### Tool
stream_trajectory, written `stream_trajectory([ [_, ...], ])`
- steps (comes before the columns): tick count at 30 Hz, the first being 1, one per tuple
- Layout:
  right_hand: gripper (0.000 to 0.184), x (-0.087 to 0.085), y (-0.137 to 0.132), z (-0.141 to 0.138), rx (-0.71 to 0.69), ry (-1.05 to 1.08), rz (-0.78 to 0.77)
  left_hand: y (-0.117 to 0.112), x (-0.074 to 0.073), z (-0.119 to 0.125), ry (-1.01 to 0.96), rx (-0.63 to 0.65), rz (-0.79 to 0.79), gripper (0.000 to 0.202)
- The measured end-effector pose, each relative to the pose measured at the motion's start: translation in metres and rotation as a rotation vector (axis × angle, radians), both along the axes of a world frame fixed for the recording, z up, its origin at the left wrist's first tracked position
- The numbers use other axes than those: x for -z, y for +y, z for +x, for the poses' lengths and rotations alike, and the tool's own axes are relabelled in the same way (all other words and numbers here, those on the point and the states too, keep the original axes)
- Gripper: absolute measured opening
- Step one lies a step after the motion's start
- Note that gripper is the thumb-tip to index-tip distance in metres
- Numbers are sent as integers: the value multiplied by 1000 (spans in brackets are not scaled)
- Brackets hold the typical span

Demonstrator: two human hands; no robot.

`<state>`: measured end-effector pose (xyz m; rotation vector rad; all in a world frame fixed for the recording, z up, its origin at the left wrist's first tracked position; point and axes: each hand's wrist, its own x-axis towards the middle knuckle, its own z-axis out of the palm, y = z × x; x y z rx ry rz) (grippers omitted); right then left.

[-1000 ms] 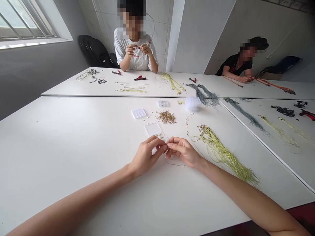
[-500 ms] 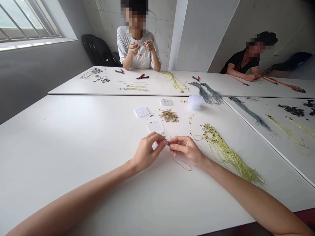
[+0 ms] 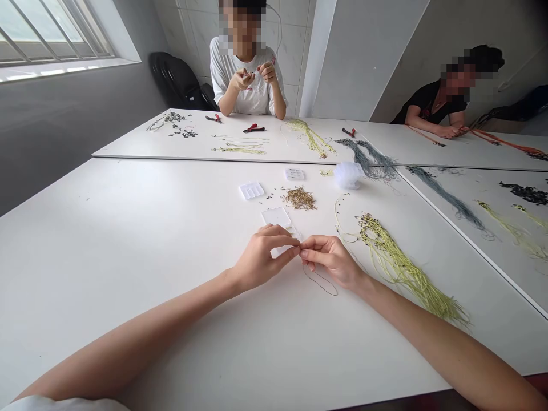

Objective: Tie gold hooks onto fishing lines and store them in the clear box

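- Pinching at the tip of the right hand (image 3: 329,261), thumb and forefinger gripped a thin dark cord (image 3: 319,281), whose loop hung down onto the white table (image 3: 128,257) on the near side.
- Curling toward it, the left hand (image 3: 261,257) met the right at the fingertips; whatever it pinched was too small to tell.
- Working the cord's end between both hands was the step in hand, as far as the view showed.
- Lying just beyond the hands, a clear plastic box (image 3: 276,218) sat partly behind the left hand.
- Spreading to the right, a bundle of yellow-green cords (image 3: 405,269) lay near the right hand.
- Farther off lay a heap of small brass pieces (image 3: 298,198) and a white compartment box (image 3: 251,190).
- Sitting at the far table, a person (image 3: 247,80) held both hands up, with red-handled pliers (image 3: 254,129) lying nearby.
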<state>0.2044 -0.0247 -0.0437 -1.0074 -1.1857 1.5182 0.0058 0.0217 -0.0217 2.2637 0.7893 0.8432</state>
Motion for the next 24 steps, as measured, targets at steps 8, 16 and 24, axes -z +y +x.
stream_trajectory([
  [8,15,-2,-2,-3,17,-24,9,0,-2,1,83,0,17,18],
  [16,16,-1,-1,-2,-4,-43,18,5,-16,-4,115,77,-142,23],
  [24,16,3,-1,-1,-6,-87,46,1,-14,-4,291,69,228,22],
])
